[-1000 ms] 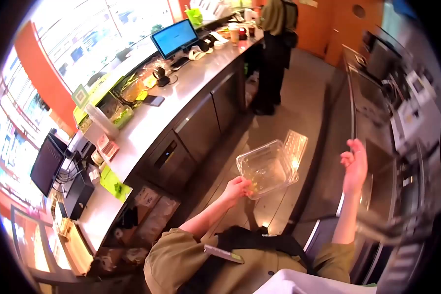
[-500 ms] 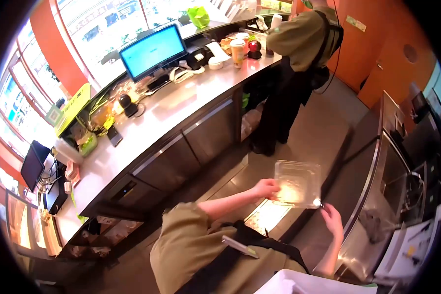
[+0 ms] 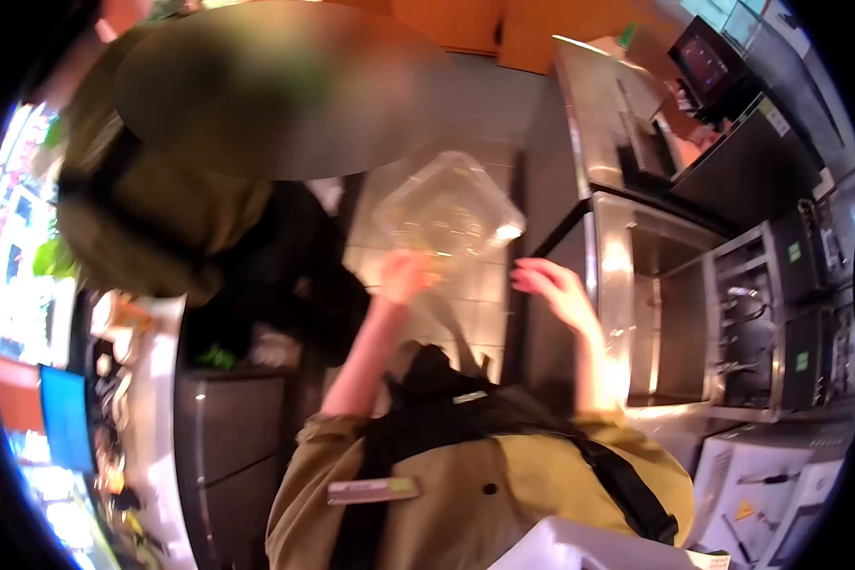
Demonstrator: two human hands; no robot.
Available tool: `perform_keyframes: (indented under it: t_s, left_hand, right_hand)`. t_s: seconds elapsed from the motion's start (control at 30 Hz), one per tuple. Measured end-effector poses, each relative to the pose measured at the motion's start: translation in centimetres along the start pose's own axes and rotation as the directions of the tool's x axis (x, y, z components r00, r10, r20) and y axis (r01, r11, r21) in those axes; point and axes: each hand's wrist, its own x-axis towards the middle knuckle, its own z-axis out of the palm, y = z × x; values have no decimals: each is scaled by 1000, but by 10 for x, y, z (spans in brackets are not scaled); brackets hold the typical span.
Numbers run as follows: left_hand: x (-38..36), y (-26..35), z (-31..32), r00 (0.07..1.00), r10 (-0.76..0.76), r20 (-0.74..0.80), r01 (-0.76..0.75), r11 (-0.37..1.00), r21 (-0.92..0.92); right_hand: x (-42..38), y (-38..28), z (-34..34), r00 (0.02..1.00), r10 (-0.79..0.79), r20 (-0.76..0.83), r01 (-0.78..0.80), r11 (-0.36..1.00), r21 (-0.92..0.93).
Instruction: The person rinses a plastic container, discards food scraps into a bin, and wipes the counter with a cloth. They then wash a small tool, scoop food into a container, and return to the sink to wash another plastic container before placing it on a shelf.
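A clear plastic container (image 3: 449, 204), square with rounded corners, is held out over the floor in front of me. My left hand (image 3: 407, 275) is closed on its near edge; motion blur softens the fingers. To the right, my right hand (image 3: 549, 283) has its fingers stretched out towards the container's right corner, with a small gap between. Nothing can be made out in that hand.
A co-worker (image 3: 152, 218) stands close on the left, partly blurred. On the right are a steel counter (image 3: 575, 114), a sink (image 3: 670, 323) and a dark screen (image 3: 708, 62). The front counter (image 3: 157, 427) with a blue monitor (image 3: 65, 418) lies far left. Tiled floor (image 3: 484, 294) shows below the container.
My view has swung right, towards the sink side. The container, still in my left hand, is now further ahead. My right hand has come away from its corner. The co-worker now appears much closer.
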Motion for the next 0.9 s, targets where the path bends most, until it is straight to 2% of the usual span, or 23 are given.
perform_keyframes:
  t_s: [0.03,0.1,0.2,0.23,0.3,0.37,0.43,0.5,0.53,0.67,0.73,0.77,0.83,0.9]
  left_hand:
    - [27,14,5,993,70,-97,-76,995,-58]
    - [109,31,5,969,24,-247,-55,991,-120]
    - [249,53,6,950,79,-301,-115,988,-104]
    - [297,66,12,960,68,-273,-106,986,-127]
    - [382,89,43,966,79,-246,-111,986,-123]
    - [461,120,82,988,34,-149,-51,993,-111]
    - [542,141,121,999,-13,-50,9,998,-69]
    - [628,149,157,999,-1,43,4,998,-58]
    - [669,149,169,998,-13,57,16,998,-64]
    - [818,153,222,999,-10,52,14,996,-89]
    - [884,181,236,996,19,88,-13,997,-77]
    - [912,195,235,999,42,35,-42,999,-19]
    - [974,221,230,994,111,-16,-110,992,65]
    - [1033,242,222,992,112,-51,-112,994,5]
  right_hand:
    - [53,-5,-8,998,-26,60,25,999,26]
    - [160,-9,-16,984,-111,140,99,991,92]
    - [282,-14,-40,979,-151,134,168,978,-125]
    - [318,-7,-58,981,-131,145,151,979,-135]
    - [370,2,-113,992,11,124,-8,1000,-29]
    - [411,-4,-170,999,22,-42,-29,986,-166]
    - [445,1,-225,958,132,-255,-124,991,51]
    - [481,-3,-261,902,143,-408,-82,983,163]
    - [505,-3,-273,886,165,-433,-67,970,232]
    - [633,12,-351,905,245,-348,-98,915,392]
    - [724,-1,-395,907,160,-389,-84,975,206]
    - [763,-6,-411,897,135,-421,-86,987,134]
    - [846,-24,-440,935,19,-354,44,985,169]
    - [924,-46,-477,981,66,-180,-28,979,204]
